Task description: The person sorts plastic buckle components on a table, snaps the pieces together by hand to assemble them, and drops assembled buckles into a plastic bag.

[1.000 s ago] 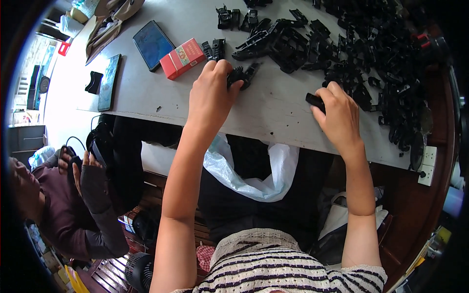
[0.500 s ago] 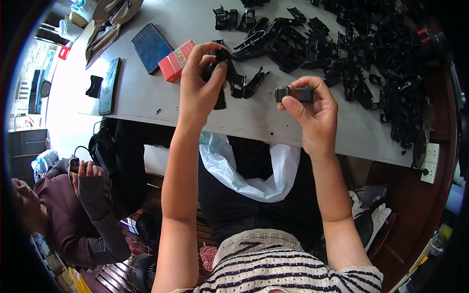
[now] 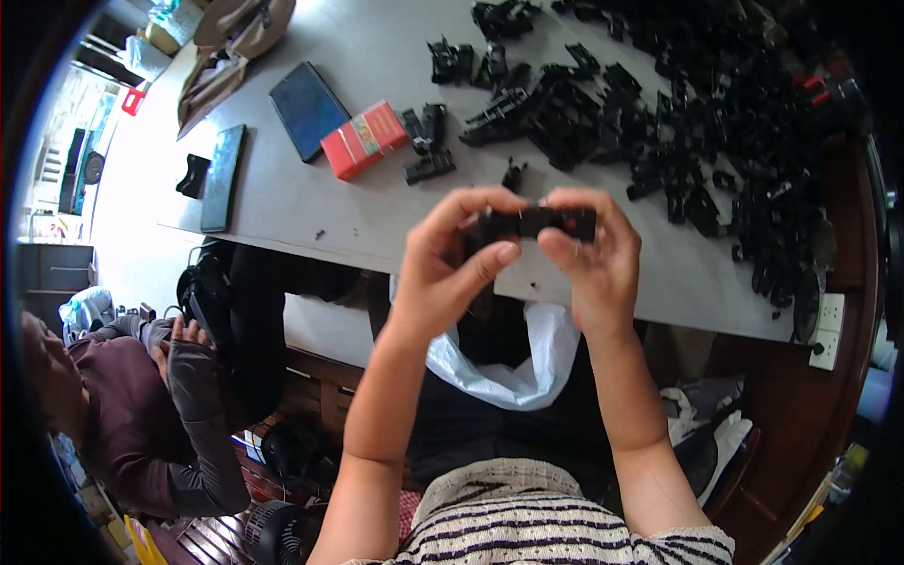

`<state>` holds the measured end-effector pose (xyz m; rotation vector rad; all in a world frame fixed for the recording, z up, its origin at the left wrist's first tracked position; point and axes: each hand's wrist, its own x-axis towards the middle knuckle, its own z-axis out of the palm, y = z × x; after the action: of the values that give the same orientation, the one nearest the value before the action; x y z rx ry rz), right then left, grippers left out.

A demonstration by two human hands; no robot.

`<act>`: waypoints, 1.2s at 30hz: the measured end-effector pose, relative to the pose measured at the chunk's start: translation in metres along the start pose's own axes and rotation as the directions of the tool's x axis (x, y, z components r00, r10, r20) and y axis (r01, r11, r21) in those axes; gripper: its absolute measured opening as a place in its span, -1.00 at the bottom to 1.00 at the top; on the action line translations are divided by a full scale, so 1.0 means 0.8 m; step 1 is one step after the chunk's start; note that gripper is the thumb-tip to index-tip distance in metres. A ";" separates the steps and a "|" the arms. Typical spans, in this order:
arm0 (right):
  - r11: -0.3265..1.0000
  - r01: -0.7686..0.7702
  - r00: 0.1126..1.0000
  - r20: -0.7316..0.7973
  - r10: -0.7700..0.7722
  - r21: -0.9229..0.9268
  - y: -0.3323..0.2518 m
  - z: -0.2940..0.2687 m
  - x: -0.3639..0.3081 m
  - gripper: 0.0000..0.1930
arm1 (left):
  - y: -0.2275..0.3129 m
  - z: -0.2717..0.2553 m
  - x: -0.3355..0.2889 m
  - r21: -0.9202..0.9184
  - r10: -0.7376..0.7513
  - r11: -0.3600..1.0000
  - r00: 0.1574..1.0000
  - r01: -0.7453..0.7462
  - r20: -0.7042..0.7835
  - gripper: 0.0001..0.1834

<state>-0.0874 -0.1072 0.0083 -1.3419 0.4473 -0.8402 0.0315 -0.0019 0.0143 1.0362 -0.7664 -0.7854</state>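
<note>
1. One black part [image 3: 565, 224], or two end to end (I cannot tell which), is held over the desk [image 3: 311, 202], to the right of the red box [image 3: 365, 139] and nearer the wearer.
2. The left hand [image 3: 438, 264] grips its left end, thumb and fingers drawn close; whether the palm hides anything more, I cannot tell.
3. The right hand [image 3: 601, 259] pinches its right end, thumb below and fingers above.
4. Small black pieces [image 3: 426, 129] lie just to the right of the red box.
5. A big heap [image 3: 697, 122] of black parts spreads well to the right of the red box.
6. A dark tablet [image 3: 308, 108] lies just beside the red box, to its left.
7. Farther left of the red box are a phone [image 3: 223, 179] and, next to it, a curved black piece [image 3: 192, 176].
8. Nearer the wearer than the red box, below the desk's edge, a white bag [image 3: 508, 381] hangs open at the lap.
9. Well left of the red box, a co-worker [image 3: 132, 395] sits with one hand raised.
</note>
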 end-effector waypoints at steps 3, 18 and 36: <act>0.998 0.049 0.998 -0.039 -0.048 0.039 -0.003 -0.011 -0.010 -0.67 | -0.009 0.002 -0.010 0.093 0.046 0.995 0.999 -0.047 0.007 -0.72; 0.919 0.133 0.975 0.216 -0.054 -0.372 0.004 -0.004 -0.057 -0.68 | -0.009 0.019 -0.077 -0.058 -0.077 0.996 0.975 0.067 -0.206 -0.69; -0.054 0.420 0.895 0.424 -0.138 -0.906 0.025 0.066 0.051 -0.66 | -0.012 -0.054 -0.002 0.819 0.359 0.573 0.901 -0.006 -0.244 -0.87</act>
<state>-0.0184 -0.1025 0.0072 -3.0335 0.6467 -0.6156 0.0655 0.0153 -0.0084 1.8368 -0.8805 0.0411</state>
